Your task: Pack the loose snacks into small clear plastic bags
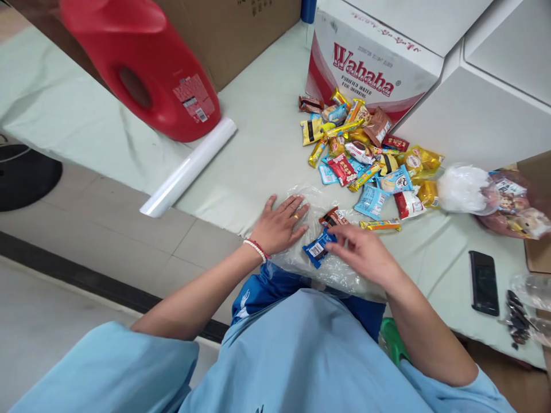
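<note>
My left hand (282, 223) lies flat with fingers spread on a clear plastic bag (344, 281) at the table's near edge. It wears a ring and a beaded bracelet. My right hand (364, 252) has its thumb and fingertips at the right end of a blue snack packet (317, 249), which rests over the bag. Just behind that packet lies a brown snack packet (334, 217). To the right is a thin yellow snack stick (380, 225). Beyond my hands spreads a pile of mixed wrapped snacks (360, 150).
A Wahaha water carton (365, 74) stands behind the pile. At left are a red jug (159, 74) and a white roll (189, 169). On the right lie a knotted bag (467, 189) of snacks and a black phone (484, 283).
</note>
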Demonstrator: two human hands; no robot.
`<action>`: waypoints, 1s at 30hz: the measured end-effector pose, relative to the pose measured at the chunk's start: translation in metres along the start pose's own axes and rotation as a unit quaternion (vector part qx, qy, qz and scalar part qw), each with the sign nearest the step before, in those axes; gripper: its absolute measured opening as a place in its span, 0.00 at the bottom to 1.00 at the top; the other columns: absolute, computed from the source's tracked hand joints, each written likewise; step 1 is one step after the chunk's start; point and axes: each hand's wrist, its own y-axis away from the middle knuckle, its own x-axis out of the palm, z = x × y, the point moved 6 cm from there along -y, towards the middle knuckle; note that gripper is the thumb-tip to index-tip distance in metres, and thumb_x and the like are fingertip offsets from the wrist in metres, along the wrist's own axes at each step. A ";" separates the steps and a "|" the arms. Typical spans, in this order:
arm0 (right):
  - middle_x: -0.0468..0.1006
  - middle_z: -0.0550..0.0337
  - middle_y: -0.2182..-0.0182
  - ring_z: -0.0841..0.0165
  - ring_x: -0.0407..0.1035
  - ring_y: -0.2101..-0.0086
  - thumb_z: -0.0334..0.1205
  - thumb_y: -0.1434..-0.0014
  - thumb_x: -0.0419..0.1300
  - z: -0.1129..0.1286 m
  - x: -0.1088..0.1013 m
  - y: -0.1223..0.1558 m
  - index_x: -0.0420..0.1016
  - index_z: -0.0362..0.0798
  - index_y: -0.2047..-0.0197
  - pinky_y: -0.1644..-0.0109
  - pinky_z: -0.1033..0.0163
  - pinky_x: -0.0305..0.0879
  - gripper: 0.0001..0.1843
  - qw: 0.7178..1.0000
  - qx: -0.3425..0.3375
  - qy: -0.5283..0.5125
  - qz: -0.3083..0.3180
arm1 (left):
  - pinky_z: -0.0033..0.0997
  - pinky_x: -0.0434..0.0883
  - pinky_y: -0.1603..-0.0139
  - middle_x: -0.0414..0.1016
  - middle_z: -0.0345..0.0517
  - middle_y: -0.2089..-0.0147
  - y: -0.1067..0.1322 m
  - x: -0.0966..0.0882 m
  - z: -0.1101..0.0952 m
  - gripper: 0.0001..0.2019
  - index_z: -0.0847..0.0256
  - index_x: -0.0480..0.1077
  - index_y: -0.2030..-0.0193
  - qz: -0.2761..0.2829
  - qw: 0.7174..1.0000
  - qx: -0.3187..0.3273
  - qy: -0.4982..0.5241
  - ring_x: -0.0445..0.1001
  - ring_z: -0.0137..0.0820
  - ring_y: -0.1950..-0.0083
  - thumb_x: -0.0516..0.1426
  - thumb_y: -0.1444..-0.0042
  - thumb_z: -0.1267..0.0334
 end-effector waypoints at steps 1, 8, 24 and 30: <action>0.80 0.53 0.57 0.60 0.75 0.60 0.53 0.30 0.56 -0.007 -0.011 -0.001 0.74 0.50 0.41 0.56 0.59 0.68 0.21 0.998 0.028 0.020 -0.054 | 0.64 0.42 0.23 0.55 0.51 0.22 0.000 0.000 0.000 0.29 0.51 0.55 0.24 -0.001 1.000 -0.001 0.001 0.56 0.46 0.22 0.46 0.28 0.48; 0.73 0.45 0.50 0.54 0.73 0.53 0.54 0.36 0.62 -0.021 0.002 -0.036 0.73 0.48 0.44 0.58 0.59 0.65 0.23 0.968 0.136 0.209 -0.030 | 0.63 0.41 0.23 0.53 0.51 0.21 0.000 0.001 0.000 0.29 0.53 0.57 0.24 0.000 1.000 0.000 -0.005 0.55 0.43 0.22 0.44 0.27 0.47; 0.71 0.53 0.40 0.59 0.71 0.46 0.35 0.36 0.62 0.020 0.011 -0.008 0.68 0.56 0.35 0.46 0.58 0.68 0.27 0.979 -0.123 0.123 0.107 | 0.66 0.38 0.23 0.52 0.51 0.21 0.000 0.001 -0.001 0.29 0.50 0.55 0.24 -0.004 1.000 -0.008 -0.007 0.53 0.46 0.21 0.45 0.28 0.48; 0.72 0.49 0.39 0.58 0.71 0.45 0.33 0.34 0.59 0.012 0.031 -0.015 0.65 0.52 0.32 0.49 0.59 0.66 0.28 0.972 -0.086 0.187 0.116 | 0.65 0.36 0.22 0.51 0.50 0.21 0.000 0.000 -0.001 0.29 0.52 0.57 0.25 -0.001 1.000 -0.005 -0.005 0.53 0.42 0.21 0.45 0.28 0.47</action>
